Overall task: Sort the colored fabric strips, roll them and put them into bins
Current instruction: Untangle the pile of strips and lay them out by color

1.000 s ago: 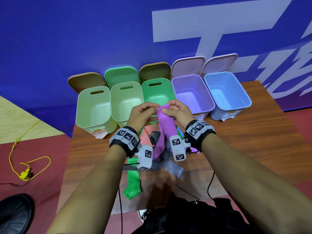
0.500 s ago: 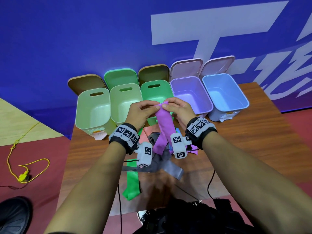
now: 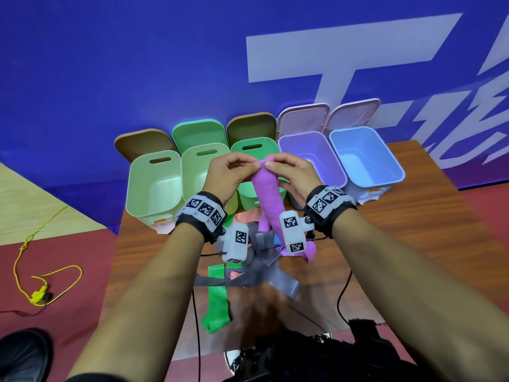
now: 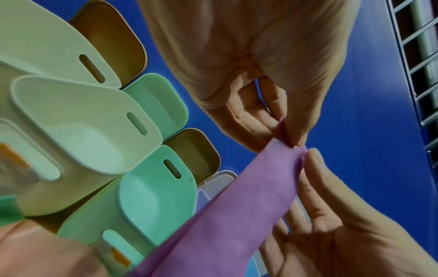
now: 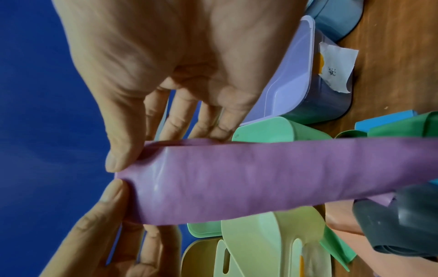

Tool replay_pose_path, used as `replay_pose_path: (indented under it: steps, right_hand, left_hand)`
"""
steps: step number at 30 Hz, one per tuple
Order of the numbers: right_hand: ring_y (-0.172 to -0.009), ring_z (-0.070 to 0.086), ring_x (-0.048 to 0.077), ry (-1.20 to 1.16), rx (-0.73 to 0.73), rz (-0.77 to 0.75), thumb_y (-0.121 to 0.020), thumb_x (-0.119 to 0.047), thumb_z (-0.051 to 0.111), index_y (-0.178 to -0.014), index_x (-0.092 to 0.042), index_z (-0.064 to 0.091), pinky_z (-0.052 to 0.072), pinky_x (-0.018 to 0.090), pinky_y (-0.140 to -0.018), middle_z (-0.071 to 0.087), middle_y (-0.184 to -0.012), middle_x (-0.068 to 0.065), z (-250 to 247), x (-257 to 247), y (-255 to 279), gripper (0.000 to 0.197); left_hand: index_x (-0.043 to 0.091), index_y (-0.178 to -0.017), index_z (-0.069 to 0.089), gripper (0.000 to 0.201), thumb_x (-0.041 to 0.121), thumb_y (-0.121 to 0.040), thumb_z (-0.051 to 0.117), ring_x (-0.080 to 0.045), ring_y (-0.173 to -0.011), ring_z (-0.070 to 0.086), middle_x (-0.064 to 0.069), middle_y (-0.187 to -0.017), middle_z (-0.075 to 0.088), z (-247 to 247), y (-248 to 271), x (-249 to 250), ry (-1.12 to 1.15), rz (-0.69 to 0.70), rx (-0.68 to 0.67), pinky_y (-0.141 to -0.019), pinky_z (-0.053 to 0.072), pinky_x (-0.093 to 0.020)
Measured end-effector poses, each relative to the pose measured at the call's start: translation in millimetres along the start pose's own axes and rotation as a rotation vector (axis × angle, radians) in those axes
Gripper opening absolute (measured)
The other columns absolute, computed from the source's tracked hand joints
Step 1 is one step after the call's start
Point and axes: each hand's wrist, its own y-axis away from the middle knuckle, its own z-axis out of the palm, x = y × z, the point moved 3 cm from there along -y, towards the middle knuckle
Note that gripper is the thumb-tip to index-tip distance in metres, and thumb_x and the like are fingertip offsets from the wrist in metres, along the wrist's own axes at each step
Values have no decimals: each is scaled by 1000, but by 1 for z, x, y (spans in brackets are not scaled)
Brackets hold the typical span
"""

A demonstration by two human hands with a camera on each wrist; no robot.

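Above the bins [image 3: 311,158], left hand [image 3: 225,175] and right hand [image 3: 294,175] each pinch the purple strip's [image 3: 268,199] top edge; rolling should start tight, edges aligned.

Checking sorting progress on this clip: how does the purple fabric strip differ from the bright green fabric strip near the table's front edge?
The purple fabric strip is lifted, pinched at its top end by the left hand and right hand; the bright green fabric strip lies untouched on the wooden table. Purple hangs above the bins; green sits nearer the person. Neither is rolled or binned yet.
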Motion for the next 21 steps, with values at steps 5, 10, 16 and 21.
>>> replay_pose_path:
  steps: [5, 10, 16, 21]
  right_hand:
    - [-91, 66, 18, 80, -67, 77, -88, -8, 71, -107, -7, 71, 55, 27, -82, 71, -98, 7, 0, 3, 1, 18]
    - [-91, 69, 20, 84, -137, 143, -86, -5, 72, -110, -8, 71, 56, 31, -90, 73, -100, 9, 5, 7, 1, 24]
    - [-96, 68, 27, 171, -141, 211, -86, -3, 72, -114, -7, 70, 54, 40, -97, 73, -107, 17, 3, 25, 3, 28]
    - [-82, 71, 17, 187, -144, 254, -86, -6, 73, -116, -9, 70, 55, 28, -72, 76, -97, 7, 0, 42, 10, 30]
  left_hand:
    - [1, -86, 70, 8, -6, -83, 71, -15, -71, 64, -7, -73, 67, -1, -5, 11, 11, 33, 23, -71, 57, -28]
    - [0, -87, 70, 8, -7, -83, 71, -10, -69, 63, -6, -74, 66, -1, -9, 19, -2, 65, 33, -68, 55, -24]
    - [-1, -89, 69, 7, -5, -84, 71, -10, -71, 63, -9, -78, 66, -4, -9, 18, -21, 69, 35, -68, 55, -24]
    - [3, -88, 70, 8, -3, -84, 72, -13, -74, 63, -8, -81, 67, -6, -8, 13, -42, 64, 9, -71, 56, -26]
